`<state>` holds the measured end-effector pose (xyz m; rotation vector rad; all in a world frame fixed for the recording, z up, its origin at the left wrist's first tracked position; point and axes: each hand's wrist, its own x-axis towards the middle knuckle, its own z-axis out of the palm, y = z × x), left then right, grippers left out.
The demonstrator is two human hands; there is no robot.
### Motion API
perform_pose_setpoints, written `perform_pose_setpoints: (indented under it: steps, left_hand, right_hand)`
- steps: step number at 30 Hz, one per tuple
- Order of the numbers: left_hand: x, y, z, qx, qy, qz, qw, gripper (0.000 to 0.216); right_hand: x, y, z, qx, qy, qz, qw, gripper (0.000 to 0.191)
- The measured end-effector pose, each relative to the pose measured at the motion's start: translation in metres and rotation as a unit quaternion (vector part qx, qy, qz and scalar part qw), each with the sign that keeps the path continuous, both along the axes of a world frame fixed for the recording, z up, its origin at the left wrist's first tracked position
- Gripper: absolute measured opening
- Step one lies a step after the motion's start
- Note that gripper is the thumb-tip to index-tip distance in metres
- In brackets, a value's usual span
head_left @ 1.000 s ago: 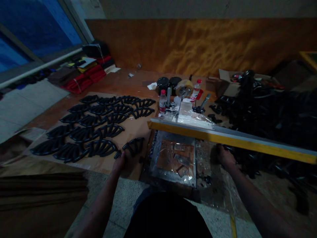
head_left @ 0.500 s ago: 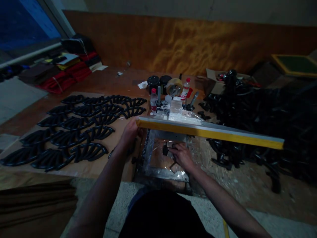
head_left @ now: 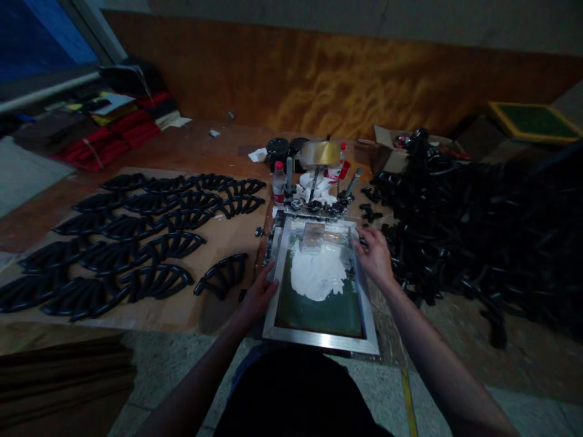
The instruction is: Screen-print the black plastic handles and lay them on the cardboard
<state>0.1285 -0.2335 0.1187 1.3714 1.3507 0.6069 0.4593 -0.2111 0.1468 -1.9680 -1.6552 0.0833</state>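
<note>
Left hand open against frame, nine o'clock; right hand, two o'clock, grip unclear. Paste pooled. Black rows, ten o'clock, seemingly done; heap left, three o'clock.

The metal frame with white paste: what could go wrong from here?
The left hand and right hand are at the sides of the metal frame, so a sudden shift might pinch them.
The white paste lies in an uneven patch on the green mesh, so it might smear.
</note>
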Motion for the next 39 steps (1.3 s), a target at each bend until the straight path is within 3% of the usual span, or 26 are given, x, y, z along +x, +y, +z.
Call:
perform_pose_setpoints:
  steps: [3,7,11,13,15,17,20,24,26,29,32,35,37,39]
  left_hand:
    - [0.004,0.002,-0.031,-0.006,0.049,-0.017,0.999,0.068]
    - [0.005,0.007,-0.043,0.000,0.069,-0.024,0.997,0.062]
    - [0.004,0.005,-0.043,0.001,0.050,-0.014,0.999,0.058]
    - [0.004,0.004,-0.042,-0.001,0.044,-0.011,0.999,0.058]
    - [0.005,0.004,-0.040,-0.009,0.042,-0.010,0.999,0.058]
    - [0.005,0.005,-0.037,-0.013,0.034,-0.010,0.999,0.057]
    - [0.005,0.005,-0.032,-0.018,0.020,-0.014,1.000,0.059]
    - [0.005,0.005,-0.031,-0.028,0.038,-0.015,0.999,0.064]
    - [0.003,0.005,-0.031,-0.034,0.039,-0.018,0.998,0.066]
    - [-0.001,0.006,-0.026,-0.043,0.020,-0.040,0.998,0.072]
    - [-0.006,0.010,-0.003,-0.023,0.002,-0.038,0.999,0.074]
    - [-0.005,0.015,0.037,0.000,-0.026,0.007,1.000,0.062]
    - [0.000,0.022,0.064,0.011,-0.041,0.041,0.998,0.057]
    - [0.010,0.034,0.086,0.047,-0.079,0.069,0.993,0.058]
  right_hand:
    - [-0.048,0.030,0.018,-0.015,-0.092,0.114,0.989,0.054]
    - [-0.090,0.027,0.012,-0.187,-0.158,0.206,0.947,0.021]
    - [-0.082,-0.011,0.000,-0.199,-0.177,0.333,0.904,0.019]
    - [-0.073,-0.022,0.003,-0.189,-0.172,0.409,0.876,0.019]
    - [-0.067,-0.021,0.009,-0.194,-0.153,0.440,0.864,0.016]
    - [-0.068,-0.017,0.012,-0.188,-0.140,0.419,0.877,0.012]
    - [-0.074,-0.022,0.000,-0.134,-0.147,0.381,0.903,0.015]
    - [-0.076,-0.043,-0.018,-0.102,-0.123,0.427,0.890,0.025]
    - [-0.077,-0.039,-0.014,-0.118,-0.091,0.405,0.902,0.025]
    - [-0.082,-0.005,0.007,-0.130,-0.066,0.308,0.940,0.039]
    - [-0.073,0.039,0.033,-0.125,-0.068,0.209,0.967,0.057]
    - [-0.027,0.061,0.046,-0.059,-0.015,0.150,0.987,0.047]
    - [0.014,0.058,0.042,-0.012,0.050,0.077,0.996,0.037]
    - [0.043,0.042,0.027,-0.014,0.097,-0.004,0.995,0.036]
